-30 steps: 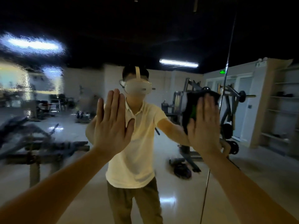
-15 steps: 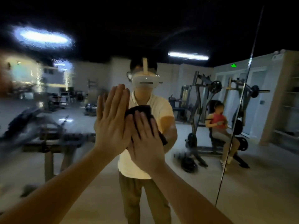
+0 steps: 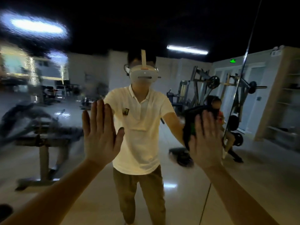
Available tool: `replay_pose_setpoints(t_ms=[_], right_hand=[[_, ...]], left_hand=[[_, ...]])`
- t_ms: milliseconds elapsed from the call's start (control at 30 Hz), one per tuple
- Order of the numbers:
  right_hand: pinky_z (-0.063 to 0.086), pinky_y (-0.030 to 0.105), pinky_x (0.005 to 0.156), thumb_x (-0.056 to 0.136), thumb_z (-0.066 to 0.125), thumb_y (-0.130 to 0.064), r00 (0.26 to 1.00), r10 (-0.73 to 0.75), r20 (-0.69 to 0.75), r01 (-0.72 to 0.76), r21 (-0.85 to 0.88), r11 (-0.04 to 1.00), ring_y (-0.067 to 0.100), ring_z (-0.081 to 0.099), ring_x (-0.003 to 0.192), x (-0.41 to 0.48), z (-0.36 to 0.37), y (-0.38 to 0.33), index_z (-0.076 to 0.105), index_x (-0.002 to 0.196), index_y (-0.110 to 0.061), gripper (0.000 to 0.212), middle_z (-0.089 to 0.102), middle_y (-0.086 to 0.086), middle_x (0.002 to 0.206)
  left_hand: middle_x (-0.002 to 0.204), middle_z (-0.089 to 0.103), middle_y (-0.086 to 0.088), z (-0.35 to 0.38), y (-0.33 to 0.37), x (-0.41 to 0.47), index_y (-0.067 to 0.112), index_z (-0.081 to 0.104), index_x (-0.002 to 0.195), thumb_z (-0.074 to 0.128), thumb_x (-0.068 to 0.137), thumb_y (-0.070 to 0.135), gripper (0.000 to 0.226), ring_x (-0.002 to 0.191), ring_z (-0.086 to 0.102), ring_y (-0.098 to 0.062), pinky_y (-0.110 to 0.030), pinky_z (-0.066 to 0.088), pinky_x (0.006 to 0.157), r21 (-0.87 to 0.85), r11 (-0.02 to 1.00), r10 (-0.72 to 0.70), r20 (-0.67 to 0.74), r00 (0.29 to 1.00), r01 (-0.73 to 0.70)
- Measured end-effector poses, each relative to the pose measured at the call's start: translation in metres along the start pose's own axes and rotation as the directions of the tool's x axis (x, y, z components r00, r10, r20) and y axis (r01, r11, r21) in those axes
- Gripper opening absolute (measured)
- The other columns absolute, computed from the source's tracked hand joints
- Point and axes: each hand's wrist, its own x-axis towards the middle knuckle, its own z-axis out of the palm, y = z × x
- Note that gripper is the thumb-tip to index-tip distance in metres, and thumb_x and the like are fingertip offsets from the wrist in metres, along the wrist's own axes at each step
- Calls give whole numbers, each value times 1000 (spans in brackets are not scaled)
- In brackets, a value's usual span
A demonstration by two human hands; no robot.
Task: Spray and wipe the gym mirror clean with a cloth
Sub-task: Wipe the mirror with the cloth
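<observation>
Most of the dark cloth is hidden behind the right hand, whose straight fingers press it flat against the mirror; a green patch shows beside the thumb. The left hand lies flat on the glass, fingers together. The mirror's left part looks wet and smeared. The reflected shirt badge and green sign are unreadable.

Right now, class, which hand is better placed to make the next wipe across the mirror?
Right. The right hand presses the dark cloth flat against the mirror; the left hand is bare, fingers straight, holding no cloth.
</observation>
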Motion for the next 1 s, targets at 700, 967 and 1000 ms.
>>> replay_pose_setpoints(t_ms=[700,967,1000], right_hand=[[11,44,130,109,26,-27,889,-449,89,428,186,884,24,8,159,-60,28,-217,28,162,-9,56,17,8,170],[8,48,130,107,27,-34,978,-168,127,152,130,980,27,1,160,-92,21,-88,13,162,-7,63,6,11,170],[10,50,129,108,26,-35,984,-114,138,101,102,990,28,-1,160,-97,20,-72,9,163,-6,65,5,13,170]], left_hand=[[171,16,-23,-40,-26,-55,2,16,165,41,107,20,66,160,15,-39,-62,9,128,-217,976,-14,66,998,28],[168,18,-32,-8,-11,-92,-1,29,160,58,99,34,76,160,11,-43,-65,11,126,-163,980,139,130,982,-117],[168,17,-32,-1,-10,-93,-1,29,160,57,99,37,78,160,10,-43,-65,10,126,-134,984,133,120,984,-117]])
